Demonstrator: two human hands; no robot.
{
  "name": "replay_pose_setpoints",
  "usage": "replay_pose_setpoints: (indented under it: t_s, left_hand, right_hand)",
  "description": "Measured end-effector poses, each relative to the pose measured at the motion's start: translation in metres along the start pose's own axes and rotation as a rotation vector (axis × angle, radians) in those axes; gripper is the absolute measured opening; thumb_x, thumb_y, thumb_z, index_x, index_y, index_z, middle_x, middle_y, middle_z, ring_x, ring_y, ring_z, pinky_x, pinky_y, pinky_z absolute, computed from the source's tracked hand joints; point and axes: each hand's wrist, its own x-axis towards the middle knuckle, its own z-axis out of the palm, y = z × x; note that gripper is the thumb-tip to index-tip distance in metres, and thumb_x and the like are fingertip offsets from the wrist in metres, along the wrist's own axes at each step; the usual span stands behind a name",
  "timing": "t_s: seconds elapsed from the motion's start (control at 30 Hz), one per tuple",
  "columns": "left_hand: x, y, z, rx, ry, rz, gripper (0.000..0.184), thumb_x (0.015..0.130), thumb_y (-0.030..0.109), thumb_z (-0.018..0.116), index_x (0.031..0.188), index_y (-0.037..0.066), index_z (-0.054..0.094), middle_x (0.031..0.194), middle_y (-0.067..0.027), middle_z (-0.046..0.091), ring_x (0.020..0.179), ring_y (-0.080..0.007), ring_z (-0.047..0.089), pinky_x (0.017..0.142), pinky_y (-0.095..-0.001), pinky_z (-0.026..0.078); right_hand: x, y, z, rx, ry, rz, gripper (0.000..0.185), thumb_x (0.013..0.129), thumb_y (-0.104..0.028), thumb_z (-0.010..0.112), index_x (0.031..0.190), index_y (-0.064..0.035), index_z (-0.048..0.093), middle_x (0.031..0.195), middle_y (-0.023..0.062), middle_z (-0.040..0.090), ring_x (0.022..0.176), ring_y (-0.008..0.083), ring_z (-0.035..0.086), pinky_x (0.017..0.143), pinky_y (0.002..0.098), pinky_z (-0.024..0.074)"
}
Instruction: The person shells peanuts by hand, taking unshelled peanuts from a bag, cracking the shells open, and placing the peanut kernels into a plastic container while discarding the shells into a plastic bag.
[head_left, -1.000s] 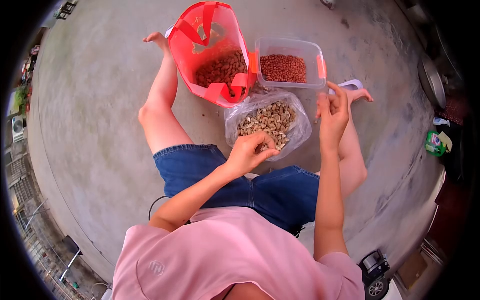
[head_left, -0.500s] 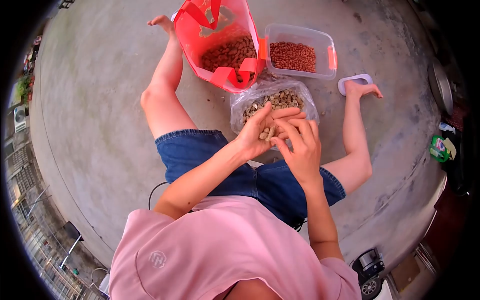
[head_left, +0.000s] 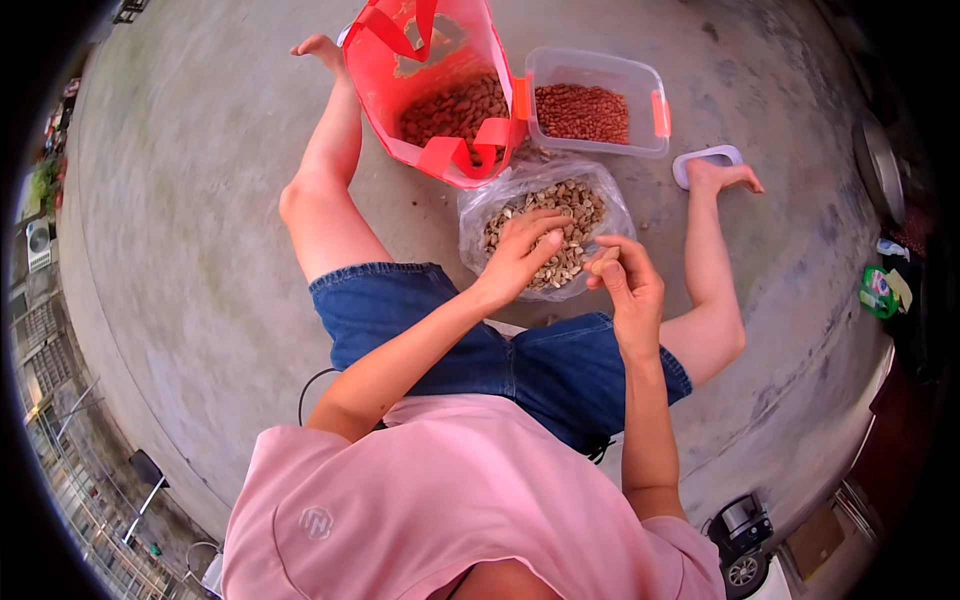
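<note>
From the head view, my landmark is the clear plastic bag [head_left: 476, 232] of peanut shells [head_left: 578, 207]. The left hand [head_left: 520, 255] lies over its near-left part, fingers slanting across the shells; I can't tell its grip. The right hand [head_left: 634, 292] is by its near-right edge, thumb and fingertips drawn together, contents unclear. The peanuts [head_left: 455, 115] lie beyond it, to the left.

Glossy clear plastic bag [head_left: 475, 225], basin [head_left: 882, 175] apparently metal

Tan nut [head_left: 606, 257] nr clr bag [head_left: 473, 220] w/ pale shells [head_left: 572, 207], open red tote [head_left: 388, 88] w/ pods [head_left: 455, 108], clr tub [head_left: 600, 67] w/ red kernels [head_left: 582, 113]
</note>
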Motion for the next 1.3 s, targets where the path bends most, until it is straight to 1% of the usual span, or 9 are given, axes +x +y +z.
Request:
replay_pose_setpoints:
  t_s: [0.1, 0.13, 0.27, 0.37, 0.47, 0.6, 0.87, 1.03, 1.3]
  left_hand:
    - [-0.008, 0.003, -0.002, -0.322, -0.1, -0.102, 0.033, 0.087, 0.025, 0.055, 0.113, 0.006, 0.058, 0.097, -0.0078, 0.055, 0.096, -0.0162, 0.051, 0.079, -0.0291, 0.041]
    - [-0.009, 0.006, 0.001, -0.399, -0.095, -0.029, 0.025, 0.085, 0.019, 0.059, 0.106, 0.005, 0.063, 0.083, -0.0027, 0.05, 0.082, -0.0121, 0.052, 0.069, -0.0251, 0.042]
    - [-0.007, 0.031, 0.0, -0.648, -0.236, -0.059, 0.02, 0.086, 0.018, 0.058, 0.097, 0.002, 0.065, 0.076, -0.0007, 0.046, 0.066, -0.0085, 0.053, 0.06, -0.0225, 0.042]
    - [-0.01, 0.032, -0.001, -0.67, -0.261, -0.112, 0.022, 0.088, 0.019, 0.057, 0.094, 0.0, 0.065, 0.077, -0.0014, 0.049, 0.067, -0.0091, 0.054, 0.061, -0.0243, 0.044]
    - [-0.01, 0.038, -0.002, -0.642, -0.225, -0.15, 0.029, 0.087, 0.024, 0.055, 0.093, -0.003, 0.063, 0.086, -0.007, 0.057, 0.076, -0.0139, 0.056, 0.073, -0.0257, 0.045]
    - [-0.013, 0.034, 0.011, -0.81, -0.108, -0.326, 0.027, 0.088, 0.022, 0.052, 0.089, -0.003, 0.063, 0.08, -0.0064, 0.059, 0.077, -0.0135, 0.057, 0.073, -0.0259, 0.045]
    - [-0.015, 0.012, 0.03, -0.815, 0.003, -0.426, 0.028, 0.089, 0.021, 0.051, 0.073, 0.001, 0.06, 0.068, -0.0032, 0.057, 0.065, -0.0102, 0.052, 0.06, -0.0242, 0.041]
    - [-0.016, -0.002, 0.034, -0.778, 0.024, -0.352, 0.027, 0.092, 0.02, 0.05, 0.079, 0.002, 0.064, 0.063, -0.0004, 0.058, 0.057, -0.0063, 0.051, 0.052, -0.0206, 0.04]
    - [-0.014, -0.017, 0.038, -0.807, 0.067, -0.493, 0.026, 0.091, 0.02, 0.049, 0.078, 0.001, 0.062, 0.066, -0.0051, 0.059, 0.057, -0.0112, 0.056, 0.049, -0.0229, 0.043]
  right_hand:
    - [-0.003, 0.01, 0.0, -0.026, 0.035, -0.043, 0.032, 0.09, -0.024, 0.054, 0.114, -0.0025, 0.054, 0.084, 0.0032, 0.057, 0.07, 0.0083, 0.051, 0.065, 0.0215, 0.0447]
    - [-0.004, 0.013, 0.0, -0.001, 0.007, -0.023, 0.043, 0.086, -0.028, 0.06, 0.119, -0.0036, 0.05, 0.083, 0.0027, 0.056, 0.069, 0.0084, 0.051, 0.063, 0.0216, 0.0439]
    - [-0.003, 0.01, 0.011, 0.363, -0.092, 0.139, 0.069, 0.076, -0.036, 0.069, 0.129, -0.006, 0.036, 0.085, 0.0032, 0.057, 0.068, 0.0085, 0.051, 0.06, 0.022, 0.0433]
    - [-0.004, 0.017, 0.014, 0.448, -0.134, 0.088, 0.058, 0.08, -0.034, 0.067, 0.124, -0.0053, 0.042, 0.087, 0.0029, 0.058, 0.066, 0.007, 0.049, 0.059, 0.0202, 0.0416]
    - [-0.007, 0.01, 0.02, -0.032, 0.009, -0.046, 0.044, 0.085, -0.03, 0.062, 0.118, -0.0042, 0.048, 0.085, 0.0004, 0.056, 0.065, 0.0049, 0.045, 0.057, 0.0185, 0.0381]
    - [-0.004, 0.032, 0.027, 0.03, 0.114, -0.078, 0.027, 0.09, -0.023, 0.054, 0.108, -0.0024, 0.054, 0.08, -0.0024, 0.054, 0.063, 0.0032, 0.04, 0.054, 0.0179, 0.0339]
    - [0.004, 0.055, 0.046, 0.084, 0.371, -0.069, 0.027, 0.095, -0.025, 0.042, 0.102, -0.0038, 0.057, 0.068, -0.0064, 0.047, 0.053, -0.0001, 0.032, 0.046, 0.0175, 0.022]
    - [0.012, 0.069, 0.048, 0.07, 0.468, -0.065, 0.028, 0.094, -0.025, 0.041, 0.103, -0.0043, 0.057, 0.07, -0.0074, 0.047, 0.051, 0.0, 0.031, 0.044, 0.0183, 0.0217]
    - [0.018, 0.069, 0.039, 0.439, 0.28, 0.266, 0.028, 0.095, -0.024, 0.04, 0.113, -0.0066, 0.051, 0.06, -0.0081, 0.036, 0.044, 0.0, 0.026, 0.038, 0.0173, 0.0212]
